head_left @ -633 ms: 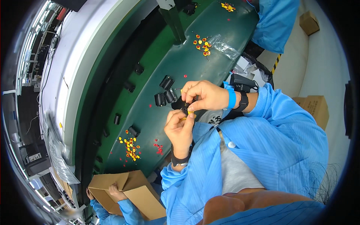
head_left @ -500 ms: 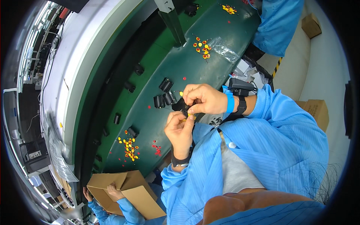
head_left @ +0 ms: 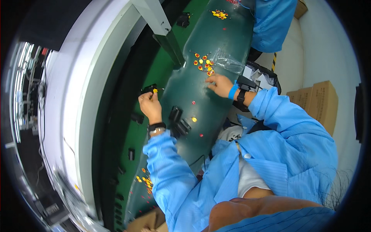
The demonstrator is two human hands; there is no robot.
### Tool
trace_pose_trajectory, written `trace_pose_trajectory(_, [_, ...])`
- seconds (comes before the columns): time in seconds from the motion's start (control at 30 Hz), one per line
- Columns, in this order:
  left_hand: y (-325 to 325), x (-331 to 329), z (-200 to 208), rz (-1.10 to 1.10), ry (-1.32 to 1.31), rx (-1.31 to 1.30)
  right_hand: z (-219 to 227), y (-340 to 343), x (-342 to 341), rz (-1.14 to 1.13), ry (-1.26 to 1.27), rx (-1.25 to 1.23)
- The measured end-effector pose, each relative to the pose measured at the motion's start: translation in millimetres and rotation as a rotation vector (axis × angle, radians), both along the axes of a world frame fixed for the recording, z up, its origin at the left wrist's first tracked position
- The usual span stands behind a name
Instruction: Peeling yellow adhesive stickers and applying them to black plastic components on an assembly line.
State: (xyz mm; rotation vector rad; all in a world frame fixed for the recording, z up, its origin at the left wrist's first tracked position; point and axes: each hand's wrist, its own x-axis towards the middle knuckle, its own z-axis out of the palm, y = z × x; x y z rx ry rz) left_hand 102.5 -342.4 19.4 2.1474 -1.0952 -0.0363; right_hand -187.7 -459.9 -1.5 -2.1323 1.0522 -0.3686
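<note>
My left hand (head_left: 150, 108) reaches over the green conveyor strip, its fingers closed on a black housing (head_left: 149, 88) that has a small yellow round piece (head_left: 155, 91) on it. On the dark green work surface (head_left: 220, 46), my right hand (head_left: 221, 86) is close beside a loose cluster of red and yellow round pieces (head_left: 200, 67) with thin wire leads. Its fingers are bent and apart, with nothing visible in them. Two more black housings, one upright (head_left: 176, 113) and one tilted (head_left: 183, 127), lie near my left forearm. A single yellow piece (head_left: 194, 119) sits to their right.
A white and green post (head_left: 166, 38) stands at the belt's edge. Several black housings (head_left: 131, 154) rest along the conveyor. Clear plastic film (head_left: 228, 62) lies beyond my right hand, near a lined bin (head_left: 266, 77). Another person's blue sleeve (head_left: 272, 27) shows at the far end.
My hands have parted from working together on a black part. The left has carried a black housing out over the conveyor; the right has moved to the round pieces. The view has shifted.
</note>
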Motion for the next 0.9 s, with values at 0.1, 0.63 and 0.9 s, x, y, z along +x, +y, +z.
trace_pose_trajectory(0.1, [-45.7,58.9,-43.9,0.03,-0.011,0.055,-21.2,-30.2,25.1,-0.065,0.111,-0.203])
trace_pose_trajectory(0.63, [31.9,5.9,-44.6,-0.064,0.568,-0.114,-74.3,-133.2,77.7,0.095,0.269,-0.268])
trace_pose_trajectory(0.9, [31.8,-109.8,21.8,-0.097,1.357,-0.325,32.5,7.1,58.3,0.326,-0.338,0.673])
